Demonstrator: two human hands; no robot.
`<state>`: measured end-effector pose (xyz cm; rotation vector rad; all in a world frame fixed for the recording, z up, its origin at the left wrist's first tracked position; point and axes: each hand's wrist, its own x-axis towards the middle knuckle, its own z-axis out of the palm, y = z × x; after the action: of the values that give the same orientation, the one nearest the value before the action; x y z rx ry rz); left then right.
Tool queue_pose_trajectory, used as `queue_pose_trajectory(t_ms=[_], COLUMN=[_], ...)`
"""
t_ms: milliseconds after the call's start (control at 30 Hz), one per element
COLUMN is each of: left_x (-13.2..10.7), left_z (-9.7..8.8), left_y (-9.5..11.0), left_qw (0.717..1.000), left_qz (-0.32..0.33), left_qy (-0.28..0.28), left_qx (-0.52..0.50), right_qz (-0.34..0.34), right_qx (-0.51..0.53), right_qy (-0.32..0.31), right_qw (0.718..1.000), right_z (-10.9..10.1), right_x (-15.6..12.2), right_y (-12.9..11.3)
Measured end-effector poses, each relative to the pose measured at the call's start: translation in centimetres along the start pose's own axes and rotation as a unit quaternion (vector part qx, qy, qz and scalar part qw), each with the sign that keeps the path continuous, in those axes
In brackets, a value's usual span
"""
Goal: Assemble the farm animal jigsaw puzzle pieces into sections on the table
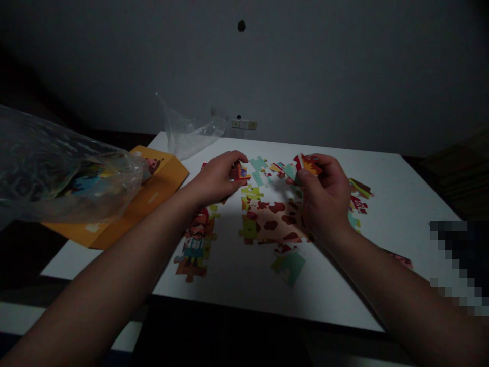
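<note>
We've got the cow section (275,221) and farmer section (195,239) joined on the table (382,204); loose pieces (267,171) remain. Left hand (216,178) pinches a red piece (240,172), right hand (324,196) grips an orange piece (308,165).

Off at about 9 o'clock a crinkled clear plastic bag (57,168) sat over an orange cardboard box (153,196) hanging off the white table's (401,204) left edge. Another clear bag (189,133) was slumped at 11 o'clock by the far edge. On the grey wall (324,76) behind, a small socket strip (244,124), with a dark hole (241,25) at 12 o'clock.
</note>
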<state>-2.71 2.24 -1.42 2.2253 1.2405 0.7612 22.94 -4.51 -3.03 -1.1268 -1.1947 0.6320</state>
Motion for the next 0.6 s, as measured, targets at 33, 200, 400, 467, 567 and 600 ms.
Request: queue_pose_trajectory(t_ms=[33, 200, 400, 467, 567, 600], left_x=[-0.1, -0.3, -0.1, 0.0, 0.2, 0.2], left_z=[0.1, 0.5, 0.4, 0.6, 0.7, 0.6], left_y=[0.0, 0.2, 0.1, 0.2, 0.8, 1.1], left_qw=[1.0, 1.0, 0.999, 0.995, 0.961, 0.945], left_qz=[-0.006, -0.013, -0.016, -0.03, -0.068, -0.075], left_qy=[-0.003, -0.007, -0.006, 0.002, -0.005, -0.014], left_qx=[-0.012, -0.026, -0.033, -0.091, -0.267, -0.317], right_qz=[0.002, -0.005, -0.018, -0.012, 0.026, 0.038], right_qx=[0.002, 0.029, 0.036, 0.046, 0.013, -0.007], right_qy=[0.001, 0.005, 0.005, 0.0, -0.059, -0.093], right_qw=[1.0, 1.0, 0.999, 0.999, 0.998, 0.995], right_z=[0.0, 0.0, 0.0, -0.1, -0.4, -0.5], right_x=[0.0, -0.1, -0.1, 0.0, 0.0, 0.0], right_y=[-0.1, -0.1, 0.2, 0.1, -0.5, -0.8])
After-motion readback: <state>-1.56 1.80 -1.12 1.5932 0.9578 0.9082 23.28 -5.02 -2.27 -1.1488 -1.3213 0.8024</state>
